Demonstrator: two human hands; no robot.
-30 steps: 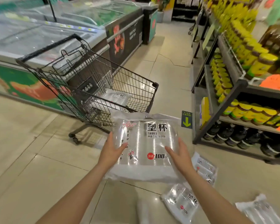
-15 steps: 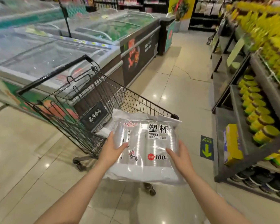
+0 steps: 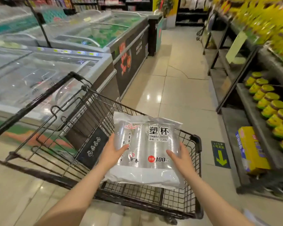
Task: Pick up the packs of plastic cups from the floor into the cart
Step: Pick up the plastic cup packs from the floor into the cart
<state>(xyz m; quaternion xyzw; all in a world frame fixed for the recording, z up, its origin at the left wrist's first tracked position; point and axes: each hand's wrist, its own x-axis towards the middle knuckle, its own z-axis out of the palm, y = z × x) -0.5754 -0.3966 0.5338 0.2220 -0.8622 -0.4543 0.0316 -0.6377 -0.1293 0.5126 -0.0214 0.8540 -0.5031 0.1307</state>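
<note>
Since a second ago I have carried the clear plastic pack of stacked cups [image 3: 145,150], printed with black characters and a red "100" dot, from out over the floor tiles to a spot above the black wire shopping cart [image 3: 189,199]. My left hand [image 3: 112,152] clamps its left edge, thumb laid across the front film, and my right hand [image 3: 180,158] clamps its right edge the same way; both grips are closed on the pack, which hangs flat between them, tilted slightly toward me. It sits over the cart's basket, inside the line of the near rim, not yet resting on the wire bottom. The cart's black push handle [image 3: 39,101] slants away to my left. Beyond the cart stand glass-topped chest freezers [image 3: 44,74]. On my right, dark metal shelves [image 3: 252,111] carry rows of yellow-labelled jars [image 3: 268,101] and a yellow-and-blue box [image 3: 250,149]. A green floor sticker with a yellow arrow [image 3: 220,154] lies on the beige tiled floor [image 3: 178,95] just beside the cart.
</note>
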